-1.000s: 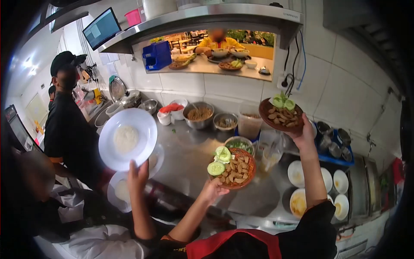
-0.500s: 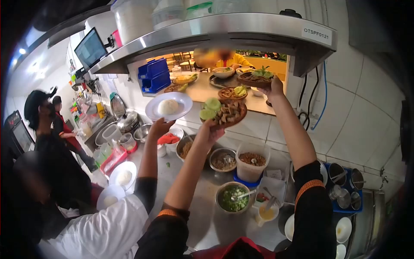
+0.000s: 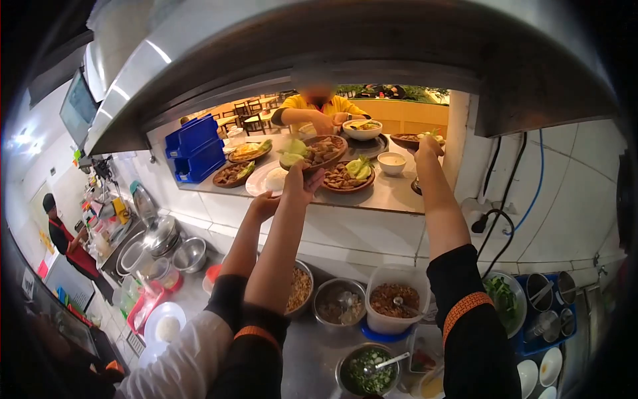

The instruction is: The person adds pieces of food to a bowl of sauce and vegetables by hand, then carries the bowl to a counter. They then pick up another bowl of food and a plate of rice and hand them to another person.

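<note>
My left hand (image 3: 304, 181) is closed on the near rim of a brown plate of chopped meat (image 3: 325, 151) with pale green cucumber slices at its left side. It holds this plate, slightly tilted, over the pass-through counter (image 3: 399, 199). Farther right, my right hand (image 3: 428, 147) grips another brown plate (image 3: 407, 138) with green leaves, partly hidden behind the hand. Between them a brown plate of meat and greens (image 3: 349, 175) sits on the counter beside a small white bowl (image 3: 392, 162). A co-worker's hand (image 3: 266, 205) is at a white plate of rice (image 3: 258, 178), left of my left wrist.
A metal shelf (image 3: 299, 40) hangs low overhead. Blue bins (image 3: 195, 149) stand left on the counter. Across it, a person in yellow (image 3: 292, 112) reaches near a soup bowl (image 3: 362, 129). Below are a tub of brown topping (image 3: 397, 299) and a bowl of chopped greens (image 3: 369, 369).
Both my hands have moved forward with their plates, deeper into the pass-through. The co-worker's rice plate has come over the counter too. The view has shifted closer to the opening.
</note>
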### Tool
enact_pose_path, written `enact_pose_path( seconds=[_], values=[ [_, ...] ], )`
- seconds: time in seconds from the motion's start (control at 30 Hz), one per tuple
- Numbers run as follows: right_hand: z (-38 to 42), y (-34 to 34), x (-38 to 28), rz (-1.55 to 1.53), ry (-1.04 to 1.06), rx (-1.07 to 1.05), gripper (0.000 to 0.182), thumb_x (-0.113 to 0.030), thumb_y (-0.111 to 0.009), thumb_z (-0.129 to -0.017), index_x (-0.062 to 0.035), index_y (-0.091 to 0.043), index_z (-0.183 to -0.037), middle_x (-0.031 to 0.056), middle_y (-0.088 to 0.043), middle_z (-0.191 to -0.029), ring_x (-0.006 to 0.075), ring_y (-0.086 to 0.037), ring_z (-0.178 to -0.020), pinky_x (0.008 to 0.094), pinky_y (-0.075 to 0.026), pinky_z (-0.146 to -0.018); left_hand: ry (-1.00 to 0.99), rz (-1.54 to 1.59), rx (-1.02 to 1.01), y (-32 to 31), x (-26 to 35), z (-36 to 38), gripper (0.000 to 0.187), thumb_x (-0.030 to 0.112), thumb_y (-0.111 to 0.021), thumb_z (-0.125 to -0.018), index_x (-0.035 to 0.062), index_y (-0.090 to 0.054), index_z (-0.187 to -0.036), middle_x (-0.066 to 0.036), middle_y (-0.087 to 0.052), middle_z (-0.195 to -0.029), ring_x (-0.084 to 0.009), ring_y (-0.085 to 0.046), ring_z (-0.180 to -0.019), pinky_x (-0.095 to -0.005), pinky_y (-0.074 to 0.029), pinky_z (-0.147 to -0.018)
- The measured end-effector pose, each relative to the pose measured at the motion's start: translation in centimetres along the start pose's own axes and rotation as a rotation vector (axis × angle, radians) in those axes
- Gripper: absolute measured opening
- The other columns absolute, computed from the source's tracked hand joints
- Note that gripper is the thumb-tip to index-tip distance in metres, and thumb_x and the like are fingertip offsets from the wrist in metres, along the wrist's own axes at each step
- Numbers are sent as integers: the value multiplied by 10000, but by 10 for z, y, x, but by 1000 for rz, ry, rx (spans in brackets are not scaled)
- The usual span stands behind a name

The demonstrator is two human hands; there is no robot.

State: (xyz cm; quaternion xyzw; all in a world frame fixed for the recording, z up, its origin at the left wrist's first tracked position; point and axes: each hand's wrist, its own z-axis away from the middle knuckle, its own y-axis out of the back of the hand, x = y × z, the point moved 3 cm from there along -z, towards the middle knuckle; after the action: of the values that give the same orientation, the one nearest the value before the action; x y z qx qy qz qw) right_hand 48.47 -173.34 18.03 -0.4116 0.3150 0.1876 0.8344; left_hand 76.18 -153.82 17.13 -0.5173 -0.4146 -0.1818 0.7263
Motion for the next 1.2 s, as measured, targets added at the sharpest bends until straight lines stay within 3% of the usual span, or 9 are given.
enact_pose_path(
  seconds=[0.1,0.2,0.23,0.73,0.8,0.83,0.97,1.13,1.2],
  values=[
    [-23,-11,16,-55,20,154,587,-72,-565,-810,6,-229,-1285,231,-350,-1272,371,-501,-1068,573,-494,-823,-46,33,-32,1,-2,-28,190,166,-458,-816,8,-484,-918,-146,-603,-866,-252,-638,-724,-385,-544,-742],
    [-40,-13,20,-223,-49,162,589,-54,-568,-800,56,-244,-1279,234,-344,-1286,368,-497,-1078,574,-466,-866,-100,61,-48,4,0,-54,166,169,-453,-827,14,-481,-881,-152,-601,-852,-245,-636,-722,-385,-545,-743],
    [-57,-15,24,-288,-168,207,628,-53,-622,-747,-114,-295,-1280,114,-450,-1257,333,-498,-1093,498,-473,-865,-110,72,-42,-1,2,-50,155,165,-447,-832,17,-478,-865,-154,-601,-842,-241,-637,-723,-378,-547,-740],
    [-123,-18,8,-92,0,41,481,-167,-474,-816,14,-362,-1248,184,-420,-1256,305,-498,-1047,381,-435,-869,-137,48,-98,27,53,-61,128,140,-497,-824,34,-461,-885,-153,-584,-894,-253,-646,-792,-408,-570,-729],
    [-107,-16,4,34,19,66,480,-179,-449,-824,25,-360,-1249,211,-393,-1266,355,-481,-1077,445,-421,-880,-122,48,-94,27,48,-58,153,135,-499,-821,21,-457,-914,-156,-578,-918,-254,-645,-800,-408,-570,-734],
    [-69,-11,9,-205,49,-11,519,-184,-446,-822,49,-314,-1266,265,-342,-1278,440,-443,-1097,531,-377,-894,-114,60,-86,24,49,-55,165,131,-498,-819,15,-453,-927,-158,-574,-931,-254,-645,-799,-408,-569,-738],
    [-73,-3,0,40,93,-51,520,-178,-442,-829,62,-295,-1267,296,-336,-1258,461,-431,-1099,522,-351,-928,-62,74,-109,15,43,-53,207,122,-489,-818,-20,-433,-958,-160,-557,-955,-252,-642,-786,-398,-565,-766],
    [-33,-28,-4,441,332,-325,582,-326,-491,-867,44,-302,-1275,301,-356,-1247,442,-451,-1118,511,-425,-872,-71,48,-197,-9,31,-44,226,128,-496,-813,-32,-433,-959,-153,-554,-955,-241,-641,-758,-405,-559,-785],
    [-14,-36,21,609,330,-992,586,-405,-493,-875,23,-340,-1245,275,-430,-1208,404,-525,-1056,441,-497,-802,-52,49,-210,-19,25,-45,253,164,-492,-824,-9,-448,-1002,-144,-563,-962,-237,-645,-753,-378,-565,-757]
  ],
)
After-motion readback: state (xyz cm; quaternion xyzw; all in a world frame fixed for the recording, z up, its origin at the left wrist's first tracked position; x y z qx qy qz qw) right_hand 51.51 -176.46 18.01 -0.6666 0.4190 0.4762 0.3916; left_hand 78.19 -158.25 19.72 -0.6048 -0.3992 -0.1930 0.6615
